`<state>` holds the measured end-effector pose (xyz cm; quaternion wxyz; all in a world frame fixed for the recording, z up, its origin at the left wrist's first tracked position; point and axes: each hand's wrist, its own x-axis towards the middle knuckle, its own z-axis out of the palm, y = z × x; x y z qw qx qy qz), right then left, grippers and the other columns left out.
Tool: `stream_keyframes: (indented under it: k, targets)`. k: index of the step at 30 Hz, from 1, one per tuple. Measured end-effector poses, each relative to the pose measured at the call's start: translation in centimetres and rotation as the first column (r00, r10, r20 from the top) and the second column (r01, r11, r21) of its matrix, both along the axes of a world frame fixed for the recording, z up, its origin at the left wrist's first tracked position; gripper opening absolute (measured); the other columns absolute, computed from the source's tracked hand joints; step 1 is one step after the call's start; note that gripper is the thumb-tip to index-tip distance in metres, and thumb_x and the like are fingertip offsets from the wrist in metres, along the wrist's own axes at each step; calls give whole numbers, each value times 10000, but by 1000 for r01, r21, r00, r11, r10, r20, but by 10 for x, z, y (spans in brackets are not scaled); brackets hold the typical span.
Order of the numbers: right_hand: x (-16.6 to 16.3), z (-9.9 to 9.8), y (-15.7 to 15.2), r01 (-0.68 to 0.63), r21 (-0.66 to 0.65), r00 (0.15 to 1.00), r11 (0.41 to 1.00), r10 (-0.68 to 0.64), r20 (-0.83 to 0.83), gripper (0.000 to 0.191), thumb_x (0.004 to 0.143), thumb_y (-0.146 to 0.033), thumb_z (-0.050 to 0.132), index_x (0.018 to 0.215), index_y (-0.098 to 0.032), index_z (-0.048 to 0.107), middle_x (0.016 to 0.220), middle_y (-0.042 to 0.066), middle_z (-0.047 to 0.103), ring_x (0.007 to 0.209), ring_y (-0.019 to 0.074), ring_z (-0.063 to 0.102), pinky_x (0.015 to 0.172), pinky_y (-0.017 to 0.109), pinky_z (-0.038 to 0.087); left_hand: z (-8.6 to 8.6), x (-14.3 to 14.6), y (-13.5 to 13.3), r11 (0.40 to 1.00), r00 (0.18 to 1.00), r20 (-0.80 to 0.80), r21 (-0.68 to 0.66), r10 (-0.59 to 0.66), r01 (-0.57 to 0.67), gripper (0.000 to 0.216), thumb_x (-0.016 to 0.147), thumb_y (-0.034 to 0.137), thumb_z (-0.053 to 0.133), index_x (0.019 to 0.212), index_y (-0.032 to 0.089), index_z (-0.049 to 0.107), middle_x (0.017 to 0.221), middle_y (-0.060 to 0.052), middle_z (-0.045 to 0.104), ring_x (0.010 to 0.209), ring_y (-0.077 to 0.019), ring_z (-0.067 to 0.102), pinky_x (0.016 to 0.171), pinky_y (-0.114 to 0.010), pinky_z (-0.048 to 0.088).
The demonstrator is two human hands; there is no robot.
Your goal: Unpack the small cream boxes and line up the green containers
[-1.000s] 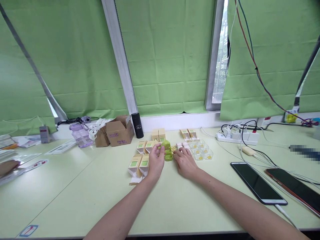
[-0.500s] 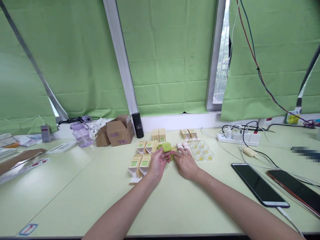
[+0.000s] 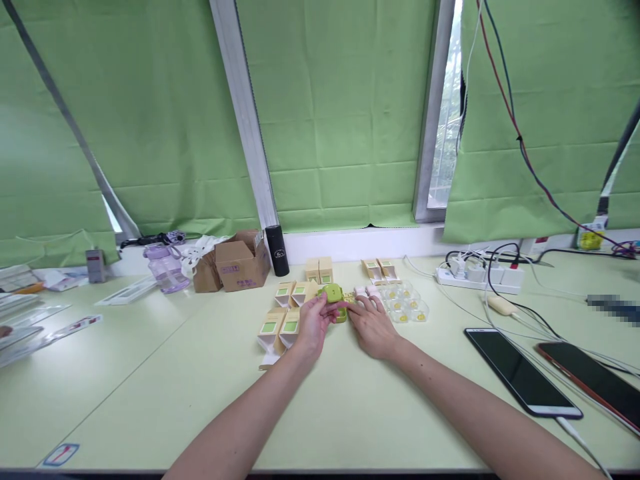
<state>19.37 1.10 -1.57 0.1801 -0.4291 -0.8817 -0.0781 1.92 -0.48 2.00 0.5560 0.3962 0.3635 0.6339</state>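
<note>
My left hand is closed around a small green case, whose lid stands up over a lower green part. My right hand lies palm down close beside it, fingers stretched out, one reaching toward the case and others by two pale pink pieces. Its fingertips partly cover small yellow bits on the table. To the right sits a clear plastic tray of round cups with yellow spots. Several open cardboard boxes with green labels stand to the left of my left hand.
Behind are two closed small boxes and two open ones. A black cylinder, a brown carton and a purple bottle line the back. Phones, cables and a power strip occupy the right side.
Another person's hand at the far left has drawn back almost out of view. The green case's lower part shows a little more; my hands have hardly moved.
</note>
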Motion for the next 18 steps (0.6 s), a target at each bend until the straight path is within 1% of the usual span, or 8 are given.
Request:
stream_keyframes:
  k: [2, 4, 6, 8, 10, 12, 15, 18]
  targets:
    - [0, 0, 0, 3, 0, 1000, 1000, -3, 2, 448, 841, -65, 514, 1246, -191, 660, 1376, 114, 646, 1439, 336, 370, 1202, 542, 197, 4, -5, 3, 991, 976, -186, 99, 112, -95, 345, 842, 497, 737, 804, 186, 592, 750, -94, 759, 662, -201, 668, 614, -284, 442]
    - [0, 1, 0, 7, 3, 1000, 1000, -7, 2, 442, 845, -69, 518, 1246, -189, 660, 1364, 116, 649, 1434, 329, 375, 1201, 534, 197, 9, -11, 4, 949, 865, -418, 259, 278, -180, 314, 884, 487, 688, 787, 202, 597, 783, -82, 755, 722, -218, 677, 671, -312, 462]
    - [0, 0, 0, 14, 5, 1000, 1000, -14, 3, 445, 847, -70, 518, 1253, -187, 657, 1368, 116, 646, 1434, 325, 374, 1201, 530, 194, 15, -17, 4, 886, 630, -640, 422, 441, -192, 217, 919, 402, 651, 810, 214, 635, 854, -80, 757, 812, -247, 679, 760, -356, 471]
    - [0, 0, 1, 23, 2, 1000, 1000, -23, 4, 451, 845, -66, 517, 1259, -183, 653, 1376, 117, 642, 1437, 323, 370, 1201, 528, 192, 19, -22, 1, 844, 323, -783, 518, 532, -135, 102, 909, 299, 655, 842, 226, 677, 907, -85, 757, 901, -284, 659, 830, -400, 455]
    - [0, 0, 1, 26, -2, 1000, 1000, -26, 2, 456, 845, -61, 510, 1261, -183, 652, 1391, 117, 636, 1442, 320, 366, 1202, 525, 188, 24, -26, -2, 843, 54, -841, 536, 538, -46, 57, 893, 238, 664, 877, 230, 718, 916, -92, 759, 981, -313, 630, 897, -439, 429]
    - [1, 0, 1, 19, 5, 1000, 1000, -19, -7, 471, 831, -53, 512, 1261, -184, 654, 1412, 112, 627, 1447, 319, 361, 1209, 525, 175, 29, -27, -6, 870, -137, -860, 493, 491, 17, 100, 902, 231, 653, 884, 231, 751, 896, -97, 764, 1035, -325, 599, 936, -461, 398]
    - [2, 0, 0, 7, 46, 999, 999, -5, -40, 489, 799, -57, 550, 1259, -185, 659, 1422, 103, 628, 1447, 324, 358, 1219, 514, 159, 34, -28, -10, 914, -303, -866, 404, 398, 45, 202, 931, 236, 612, 814, 241, 777, 866, -98, 769, 1059, -324, 556, 917, -465, 362]
    - [3, 1, -2, 9, 89, 997, 996, -2, -77, 433, 817, -79, 578, 1223, -192, 676, 1363, 107, 661, 1422, 320, 383, 1214, 494, 177, 33, -29, -10, 931, -383, -852, 358, 357, 72, 260, 933, 213, 589, 767, 247, 786, 837, -106, 764, 1071, -329, 522, 909, -475, 328]
